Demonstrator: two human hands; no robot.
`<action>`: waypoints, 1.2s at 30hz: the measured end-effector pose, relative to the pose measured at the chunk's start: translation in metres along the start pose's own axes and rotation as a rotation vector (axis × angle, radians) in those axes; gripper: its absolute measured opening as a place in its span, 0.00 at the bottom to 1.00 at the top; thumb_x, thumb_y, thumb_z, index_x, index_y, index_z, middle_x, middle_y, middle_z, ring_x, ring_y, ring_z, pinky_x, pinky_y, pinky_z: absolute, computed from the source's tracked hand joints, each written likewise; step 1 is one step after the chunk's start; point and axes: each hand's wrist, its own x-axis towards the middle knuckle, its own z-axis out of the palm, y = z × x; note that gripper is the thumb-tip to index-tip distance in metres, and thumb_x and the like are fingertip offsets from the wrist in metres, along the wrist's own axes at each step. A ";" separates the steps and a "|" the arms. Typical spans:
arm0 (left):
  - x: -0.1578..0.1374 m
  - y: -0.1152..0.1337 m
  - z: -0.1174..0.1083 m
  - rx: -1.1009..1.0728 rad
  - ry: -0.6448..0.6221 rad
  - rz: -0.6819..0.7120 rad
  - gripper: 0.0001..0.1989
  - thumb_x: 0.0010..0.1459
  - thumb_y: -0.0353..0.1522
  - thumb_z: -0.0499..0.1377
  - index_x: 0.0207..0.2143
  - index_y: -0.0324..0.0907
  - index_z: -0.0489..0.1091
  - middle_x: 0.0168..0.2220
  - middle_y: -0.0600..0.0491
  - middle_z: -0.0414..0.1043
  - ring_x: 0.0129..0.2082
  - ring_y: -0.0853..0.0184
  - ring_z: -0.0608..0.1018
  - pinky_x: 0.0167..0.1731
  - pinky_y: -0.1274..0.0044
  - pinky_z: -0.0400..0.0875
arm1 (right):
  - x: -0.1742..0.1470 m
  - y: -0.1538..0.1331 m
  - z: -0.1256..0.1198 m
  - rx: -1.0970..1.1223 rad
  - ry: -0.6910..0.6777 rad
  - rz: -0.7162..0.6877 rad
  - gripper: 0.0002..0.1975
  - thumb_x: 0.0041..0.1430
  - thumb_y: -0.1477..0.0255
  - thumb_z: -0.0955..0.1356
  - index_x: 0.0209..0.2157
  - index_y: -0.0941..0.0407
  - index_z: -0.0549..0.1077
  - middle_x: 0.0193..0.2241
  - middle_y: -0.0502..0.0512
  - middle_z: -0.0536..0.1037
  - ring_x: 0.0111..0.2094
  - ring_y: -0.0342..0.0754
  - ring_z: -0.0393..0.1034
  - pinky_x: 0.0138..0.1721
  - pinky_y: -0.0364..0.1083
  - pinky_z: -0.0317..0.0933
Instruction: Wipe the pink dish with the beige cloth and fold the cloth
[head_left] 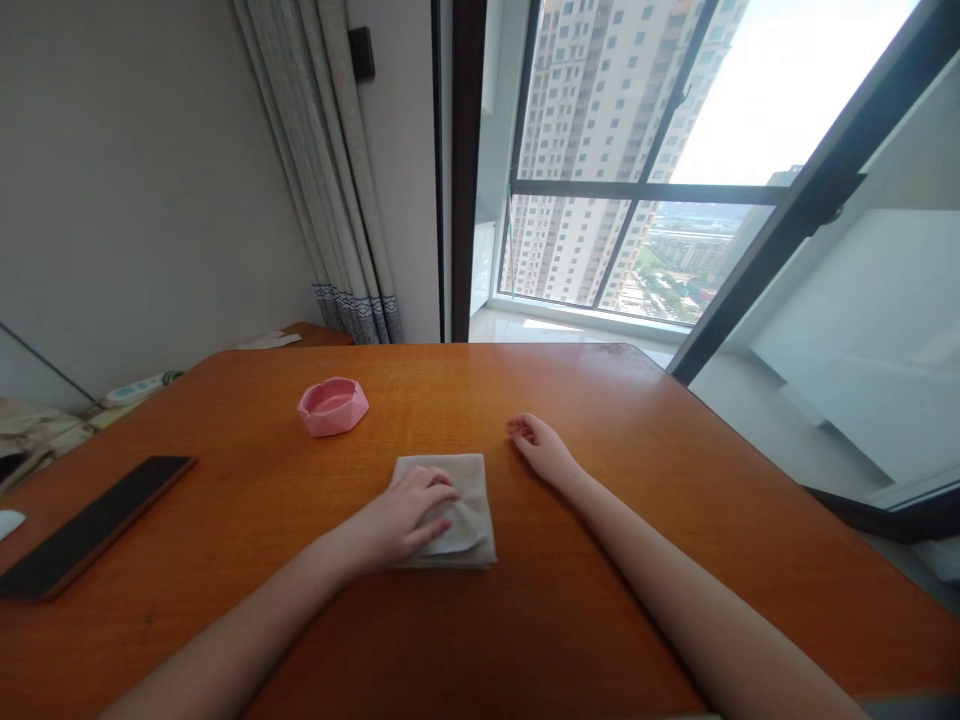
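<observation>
Folded square beige cloth (469,512) appears finished, nothing evidently outstanding; left hand (411,512) lies spread atop; right hand (546,452) loosely curled.

From where I sit, the left hand (412,512) hides part of the folded cloth (472,515) from me, so I can't see the fabric under the palm. The underside of the right hand (546,455) is turned away from me, and both forearms run out through the bottom edge. I lose the near side of the surface (525,640) there too. At the left edge I get just a piece of a white object (10,523), too little to name. The tower (581,90) and the curtain (311,120) lose their tops, and the distant buildings (686,245) are too tiny for me to separate.
</observation>
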 end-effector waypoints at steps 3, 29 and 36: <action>-0.030 -0.031 -0.016 0.109 0.097 -0.226 0.15 0.60 0.41 0.46 0.37 0.44 0.68 0.42 0.50 0.67 0.43 0.63 0.69 0.47 0.70 0.63 | -0.005 -0.008 0.004 -0.129 0.023 -0.077 0.12 0.51 0.78 0.60 0.38 0.56 0.68 0.36 0.53 0.71 0.34 0.45 0.67 0.42 0.47 0.62; 0.062 -0.005 0.015 0.224 0.312 -0.182 0.08 0.59 0.31 0.47 0.36 0.42 0.65 0.30 0.52 0.72 0.29 0.66 0.73 0.30 0.77 0.63 | 0.005 -0.042 0.041 -0.475 0.000 -0.127 0.13 0.54 0.76 0.61 0.42 0.57 0.67 0.39 0.58 0.71 0.42 0.50 0.65 0.45 0.47 0.58; 0.105 -0.019 0.032 0.068 0.278 -0.074 0.12 0.53 0.25 0.48 0.36 0.39 0.69 0.38 0.48 0.74 0.38 0.63 0.75 0.40 0.75 0.67 | 0.003 -0.039 0.035 -0.360 -0.162 -0.224 0.21 0.54 0.78 0.60 0.50 0.55 0.62 0.44 0.56 0.73 0.43 0.47 0.67 0.42 0.43 0.58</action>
